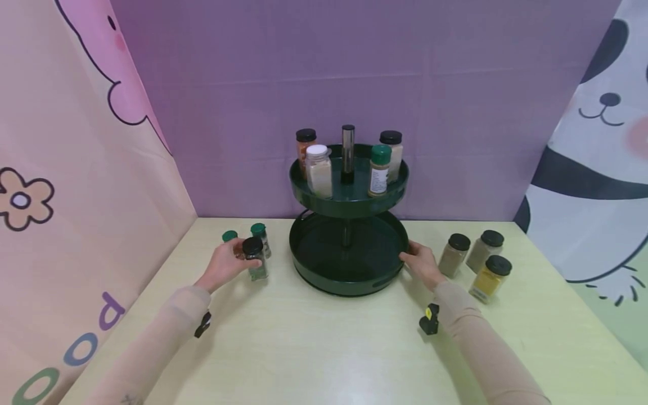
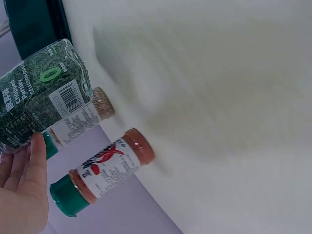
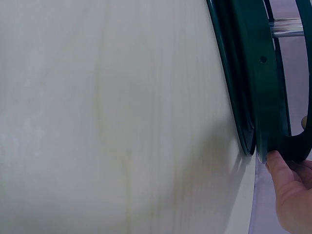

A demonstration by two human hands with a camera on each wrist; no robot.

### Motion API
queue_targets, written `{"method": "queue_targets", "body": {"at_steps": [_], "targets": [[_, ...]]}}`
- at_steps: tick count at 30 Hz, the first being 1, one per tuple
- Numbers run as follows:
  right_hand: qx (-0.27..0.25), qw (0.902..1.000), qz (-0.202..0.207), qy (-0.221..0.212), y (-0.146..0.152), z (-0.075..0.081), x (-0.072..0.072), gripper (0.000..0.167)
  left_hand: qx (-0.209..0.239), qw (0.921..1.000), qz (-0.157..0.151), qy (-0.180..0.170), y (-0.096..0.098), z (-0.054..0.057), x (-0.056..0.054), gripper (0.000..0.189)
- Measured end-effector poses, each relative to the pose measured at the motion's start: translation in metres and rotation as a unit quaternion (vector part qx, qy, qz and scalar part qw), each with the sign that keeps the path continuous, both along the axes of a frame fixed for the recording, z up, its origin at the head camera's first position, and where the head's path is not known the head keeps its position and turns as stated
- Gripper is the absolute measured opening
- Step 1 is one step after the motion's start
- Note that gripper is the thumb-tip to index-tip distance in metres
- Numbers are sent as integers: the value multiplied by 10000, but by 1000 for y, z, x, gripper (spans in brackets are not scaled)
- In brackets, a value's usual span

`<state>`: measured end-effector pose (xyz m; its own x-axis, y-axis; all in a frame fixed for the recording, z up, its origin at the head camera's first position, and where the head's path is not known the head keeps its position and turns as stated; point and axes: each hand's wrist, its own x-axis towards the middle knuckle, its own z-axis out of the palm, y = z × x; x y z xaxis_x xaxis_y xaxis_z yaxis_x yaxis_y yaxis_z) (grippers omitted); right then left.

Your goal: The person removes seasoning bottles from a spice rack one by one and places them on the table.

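In my left hand (image 1: 226, 266) I hold a clear jar of chopped parsley (image 2: 44, 92) with a black lid, thumb and fingers on its sides near the top. Just beyond it stand two green-capped spice bottles: a red-pepper-labelled bottle (image 2: 114, 168) and a second bottle (image 2: 80, 122) partly hidden by the parsley. My right hand (image 1: 422, 263) grips the right edge of the lower tray of a dark green two-tier turntable (image 1: 349, 284). The thumb lies against the tray's outer wall (image 3: 270, 107), while the other fingers are partly hidden behind it.
On the upper tier (image 1: 349, 209), around a metal post (image 1: 347, 146), stand several spice jars, among them a white-lidded jar (image 1: 319, 174) and a green-capped bottle (image 1: 379, 171). Right of my right hand are three black-lidded jars, the nearest a yellow spice jar (image 1: 489, 281). A purple cloth (image 1: 349, 67) hangs behind.
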<state>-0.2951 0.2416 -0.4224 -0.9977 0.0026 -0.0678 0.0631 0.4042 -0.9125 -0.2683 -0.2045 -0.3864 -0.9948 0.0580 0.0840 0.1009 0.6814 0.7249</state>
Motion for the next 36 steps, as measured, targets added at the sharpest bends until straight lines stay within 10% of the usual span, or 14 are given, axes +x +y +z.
{"method": "queue_targets", "body": {"at_steps": [36], "targets": [[-53,9999,20,-99,-2,4,4,56,397,9979,148,-496,-7,-19,7,82]]}}
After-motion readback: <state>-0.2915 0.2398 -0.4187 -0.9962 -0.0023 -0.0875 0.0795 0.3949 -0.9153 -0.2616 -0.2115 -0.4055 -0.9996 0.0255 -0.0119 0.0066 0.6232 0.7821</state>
